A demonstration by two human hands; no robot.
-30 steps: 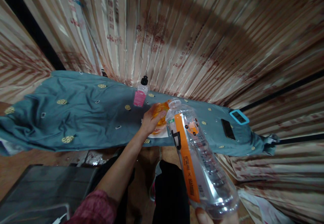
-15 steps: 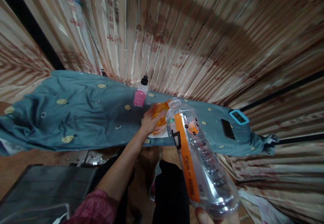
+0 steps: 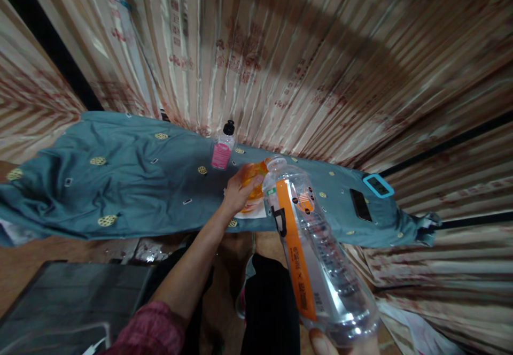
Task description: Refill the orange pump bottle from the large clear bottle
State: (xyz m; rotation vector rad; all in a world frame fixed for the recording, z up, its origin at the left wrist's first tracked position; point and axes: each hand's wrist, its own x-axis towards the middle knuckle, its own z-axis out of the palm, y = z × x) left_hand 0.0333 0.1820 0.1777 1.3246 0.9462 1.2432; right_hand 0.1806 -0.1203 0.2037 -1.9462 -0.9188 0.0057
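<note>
- The left hand (image 3: 237,190) is curled around a small orange translucent container (image 3: 255,183), gripping its side; the container stands on a white sheet (image 3: 253,211) at the near edge of the table, about midway along it.
- The right hand (image 3: 332,344) shows only as fingertips at the bottom edge of the view, closed under the base of a large clear plastic bottle with an orange label strip (image 3: 308,248).
- The bottle is tilted forward, its open mouth right beside the top of the orange container; whether they touch I cannot tell.
- The table is draped in a teal cloth with gold round motifs (image 3: 120,184).
- A small clear bottle with a pink label and black cap (image 3: 223,149) stands upright at the far edge of the table, just beyond the left hand.
- Toward the right end lie a dark phone (image 3: 360,204) and a light-blue-framed device (image 3: 378,185), side by side.
- Striped pinkish curtains (image 3: 280,50) hang behind the table.
</note>
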